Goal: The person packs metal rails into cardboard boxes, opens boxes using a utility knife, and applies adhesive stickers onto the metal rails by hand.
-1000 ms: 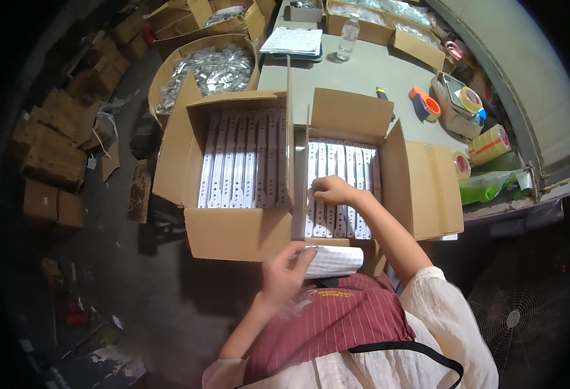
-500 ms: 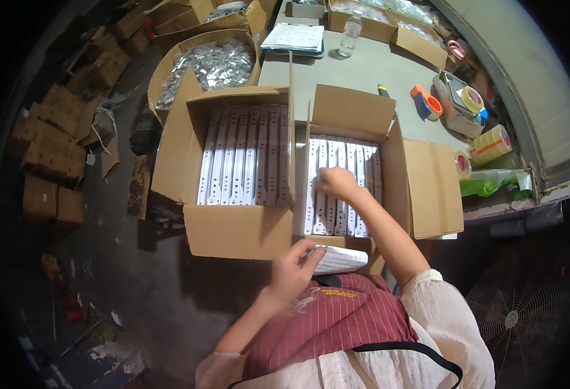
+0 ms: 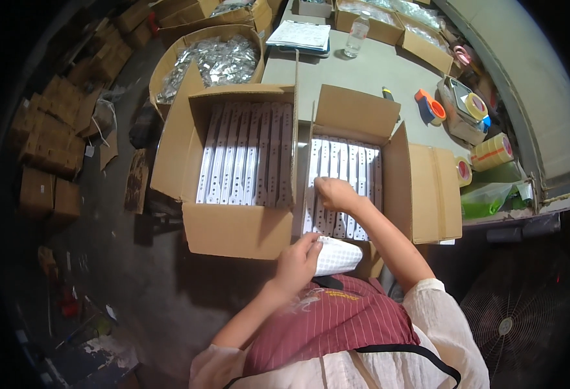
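Note:
My left hand [image 3: 296, 266] pinches the edge of a white sheet [image 3: 338, 257] with rows of small round dots, like a sticker sheet, in front of the right carton. Inside that open carton [image 3: 356, 111], perforated white metal strips [image 3: 360, 170] stand in a tight row. My right hand [image 3: 337, 194] is over the strips at their left side, fingers closed together; anything between the fingertips is hidden. To the left, a second open carton [image 3: 236, 230] holds more such strips [image 3: 236, 152], touched by neither hand.
Behind the cartons, the table [image 3: 304, 78] bears a clipboard with papers [image 3: 299, 34], a bottle [image 3: 357, 35], a cutter [image 3: 387, 93] and tape rolls [image 3: 431, 107]. A large carton of small bagged parts [image 3: 217, 59] stands back left. A fan [image 3: 505, 325] is at lower right.
My right hand has shifted slightly toward me along the strips. The dotted sheet in my left hand has tipped, so its face shows more and it sits a little higher.

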A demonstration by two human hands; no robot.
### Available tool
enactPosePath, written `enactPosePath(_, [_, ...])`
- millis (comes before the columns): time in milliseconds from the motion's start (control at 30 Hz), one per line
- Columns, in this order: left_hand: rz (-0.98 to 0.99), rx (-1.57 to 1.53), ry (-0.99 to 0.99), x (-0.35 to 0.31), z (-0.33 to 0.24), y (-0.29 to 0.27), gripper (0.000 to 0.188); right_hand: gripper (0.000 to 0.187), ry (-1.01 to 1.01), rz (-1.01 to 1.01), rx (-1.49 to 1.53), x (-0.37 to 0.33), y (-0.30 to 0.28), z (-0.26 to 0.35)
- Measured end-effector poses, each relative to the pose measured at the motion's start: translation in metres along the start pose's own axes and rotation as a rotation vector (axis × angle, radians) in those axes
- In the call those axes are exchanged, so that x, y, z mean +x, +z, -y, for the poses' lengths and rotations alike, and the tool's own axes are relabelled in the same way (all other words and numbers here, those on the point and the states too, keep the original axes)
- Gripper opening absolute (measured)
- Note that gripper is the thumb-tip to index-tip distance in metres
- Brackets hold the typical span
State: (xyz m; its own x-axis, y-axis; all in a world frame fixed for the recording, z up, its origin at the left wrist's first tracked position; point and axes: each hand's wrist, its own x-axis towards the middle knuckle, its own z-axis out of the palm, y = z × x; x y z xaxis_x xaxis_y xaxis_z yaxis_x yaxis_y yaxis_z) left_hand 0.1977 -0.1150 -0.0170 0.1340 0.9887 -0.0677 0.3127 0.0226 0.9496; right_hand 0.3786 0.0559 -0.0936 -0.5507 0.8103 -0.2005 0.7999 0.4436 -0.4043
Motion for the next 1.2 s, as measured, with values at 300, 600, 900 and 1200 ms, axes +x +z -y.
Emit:
enactPosePath(300, [-0.047,0.165,-0.031,0.003,0.01,0.009,0.02,0.016,0.006,0.154,0.61,-0.051,-0.055,0.017])
enactPosePath(600, [-0.031,0.185,-0.07,0.014,0.013,0.015,0.021,0.023,-0.241,0.174,0.536,-0.074,-0.071,0.045])
enactPosePath(900, [-0.051,0.131,-0.085,0.017,0.008,0.014,0.022,0.017,-0.33,0.109,0.431,-0.077,-0.068,0.049])
enactPosePath(1200, [-0.079,0.157,-0.064,0.017,0.011,0.012,0.021,0.015,0.163,-0.119,0.429,-0.066,-0.049,-0.014])
